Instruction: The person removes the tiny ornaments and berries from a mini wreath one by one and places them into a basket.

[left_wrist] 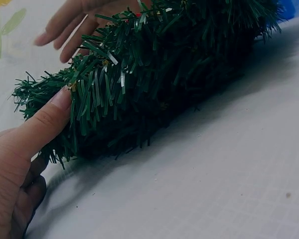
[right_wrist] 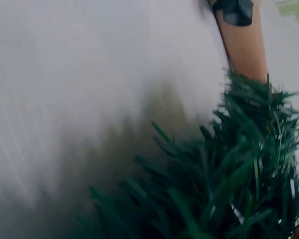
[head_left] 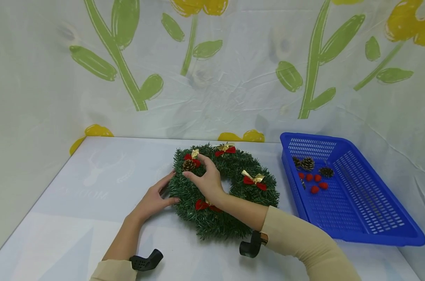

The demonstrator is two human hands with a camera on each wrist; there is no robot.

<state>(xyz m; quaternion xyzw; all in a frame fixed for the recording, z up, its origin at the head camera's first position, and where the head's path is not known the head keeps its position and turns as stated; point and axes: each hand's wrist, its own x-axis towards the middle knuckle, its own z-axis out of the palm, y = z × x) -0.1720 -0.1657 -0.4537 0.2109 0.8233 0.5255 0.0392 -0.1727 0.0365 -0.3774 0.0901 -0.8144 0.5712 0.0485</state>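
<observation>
A green tinsel wreath [head_left: 219, 224] lies on the white table, decorated with several red-and-gold bows. Its left edge is gripped by my left hand [head_left: 156, 199]; the left wrist view shows the thumb [left_wrist: 52, 117] on the tinsel and the other fingers curled low against the edge. On the wreath's upper left, a brown pine cone [head_left: 189, 165] sits against a bow [head_left: 197, 160]. My right hand [head_left: 209, 181] reaches over the wreath, thumb and fingers spread apart around the pine cone. Beneath its wrist, another bow [head_left: 201, 205] is partly hidden.
Right of the wreath stands a blue plastic basket [head_left: 367, 218] with a divider. Inside are several pine cones [head_left: 307, 164] and red berry-like balls [head_left: 323, 185]. A flower-printed sheet [head_left: 233, 97] hangs behind the table. Both wrists carry black camera mounts [head_left: 146, 261].
</observation>
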